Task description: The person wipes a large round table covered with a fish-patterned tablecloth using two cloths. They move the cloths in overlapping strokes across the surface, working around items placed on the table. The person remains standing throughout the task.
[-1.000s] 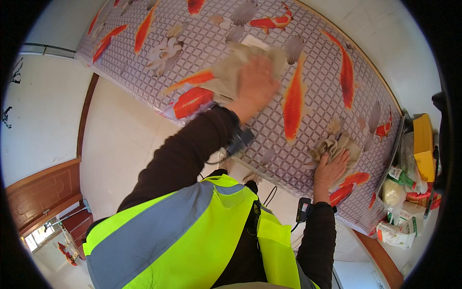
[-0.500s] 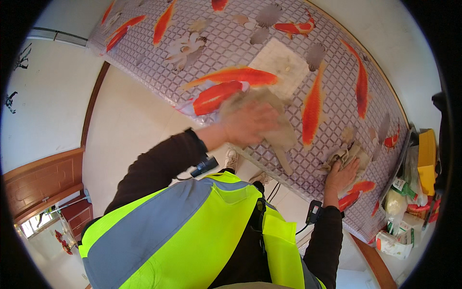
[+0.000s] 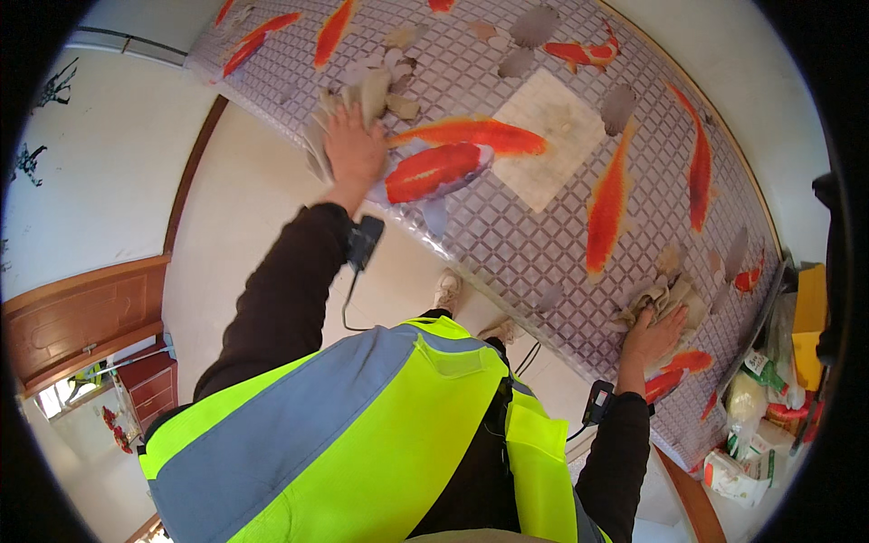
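Note:
My left hand (image 3: 355, 149) presses a greyish-beige cloth (image 3: 369, 95) against the patterned table cover (image 3: 507, 235), near the cover's front-left edge. Its fingers lie over the cloth, which bunches up ahead of them and spills out to the left. At the right part of the table, my right hand (image 3: 654, 339) rests with its fingers on a second crumpled, olive-beige cloth (image 3: 677, 294). The cover is clear-topped, with a grey lattice print, orange fish and grey leaves. Part of each cloth is hidden under the fingers.
A pale square mat (image 3: 548, 136) lies mid-table. At the right end stand a yellow container (image 3: 808, 312), a green-labelled bottle (image 3: 759, 364), plastic bags and a white package (image 3: 738, 478). A wall borders the far side. Below the near edge are my shoes (image 3: 447, 290) and dark cables (image 3: 529, 357).
My left hand has swept left and away along the table with its cloth, uncovering the red fish print and the mat's near corner. My right hand stays on its cloth; the view has shifted slightly.

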A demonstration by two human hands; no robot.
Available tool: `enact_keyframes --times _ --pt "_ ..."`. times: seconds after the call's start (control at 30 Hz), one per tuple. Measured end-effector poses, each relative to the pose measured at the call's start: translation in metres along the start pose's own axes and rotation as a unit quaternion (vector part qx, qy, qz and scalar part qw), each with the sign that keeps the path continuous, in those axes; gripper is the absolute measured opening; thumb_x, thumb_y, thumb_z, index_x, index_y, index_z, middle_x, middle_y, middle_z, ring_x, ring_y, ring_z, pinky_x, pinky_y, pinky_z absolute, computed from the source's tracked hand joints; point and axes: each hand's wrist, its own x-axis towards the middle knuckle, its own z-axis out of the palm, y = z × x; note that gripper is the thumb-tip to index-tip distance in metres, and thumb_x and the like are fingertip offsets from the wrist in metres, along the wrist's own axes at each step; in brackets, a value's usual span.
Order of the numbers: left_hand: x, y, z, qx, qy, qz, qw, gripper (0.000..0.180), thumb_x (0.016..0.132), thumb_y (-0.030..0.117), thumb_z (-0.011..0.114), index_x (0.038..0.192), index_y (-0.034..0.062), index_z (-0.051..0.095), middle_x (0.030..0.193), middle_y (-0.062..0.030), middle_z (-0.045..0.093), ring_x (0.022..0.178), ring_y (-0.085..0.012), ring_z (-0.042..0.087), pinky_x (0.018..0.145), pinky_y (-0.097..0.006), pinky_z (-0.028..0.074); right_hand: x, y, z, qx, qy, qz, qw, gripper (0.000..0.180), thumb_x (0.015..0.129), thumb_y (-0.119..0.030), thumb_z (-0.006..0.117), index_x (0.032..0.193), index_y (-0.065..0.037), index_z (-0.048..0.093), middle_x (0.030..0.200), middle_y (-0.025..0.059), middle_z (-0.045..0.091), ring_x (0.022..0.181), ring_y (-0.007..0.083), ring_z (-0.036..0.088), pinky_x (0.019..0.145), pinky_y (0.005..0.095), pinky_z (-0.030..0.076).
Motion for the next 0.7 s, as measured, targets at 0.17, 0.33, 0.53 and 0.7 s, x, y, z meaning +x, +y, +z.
enact_keyframes --times 0.17,0.33,0.53,0.7 --pt "-0.103 0.072 -0.021 -0.058 -0.064 0.162 0.983 0.064 0.084 0.041 0.057 0.137 0.0058 0.045 0.146 -0.0177 0.036 0.135 -0.0372 0.031 0.109 -0.049 0.026 -0.001 -0.002 0.000 -0.013 0.006 0.005 1.000 0.068 0.092 -0.044 0.041 0.146 -0.003 0.030 0.152 0.0141 0.027 0.140 0.0302 0.026 0.112 0.0444 0.021" --pt "-0.160 0.148 -0.039 -0.146 -0.189 0.473 0.848 0.061 0.087 0.043 0.054 0.139 0.0128 0.043 0.150 -0.0093 0.033 0.140 -0.0316 0.026 0.114 -0.047 0.018 0.000 0.000 0.000 0.025 0.043 -0.017 0.999 0.068 0.092 -0.044 0.042 0.145 -0.004 0.031 0.150 0.0149 0.030 0.139 0.0321 0.028 0.111 0.0453 0.022" --pt "-0.092 0.182 -0.021 -0.153 -0.198 0.609 0.753 0.051 0.087 0.035 0.052 0.136 0.0200 0.048 0.145 -0.0088 0.040 0.136 -0.0284 0.032 0.112 -0.050 0.022 0.001 -0.002 -0.005 -0.016 -0.004 0.002 1.000 0.070 0.091 -0.044 0.043 0.144 -0.001 0.031 0.151 0.0173 0.029 0.138 0.0334 0.027 0.111 0.0460 0.023" --pt "-0.001 0.143 -0.017 -0.042 -0.070 0.332 0.940 0.044 0.087 0.025 0.050 0.130 0.0150 0.052 0.138 -0.0097 0.046 0.129 -0.0297 0.040 0.107 -0.049 0.029 0.000 -0.007 -0.011 -0.005 -0.013 0.011 1.000 0.073 0.089 -0.044 0.047 0.145 -0.001 0.029 0.152 0.0169 0.027 0.139 0.0333 0.026 0.112 0.0450 0.020"
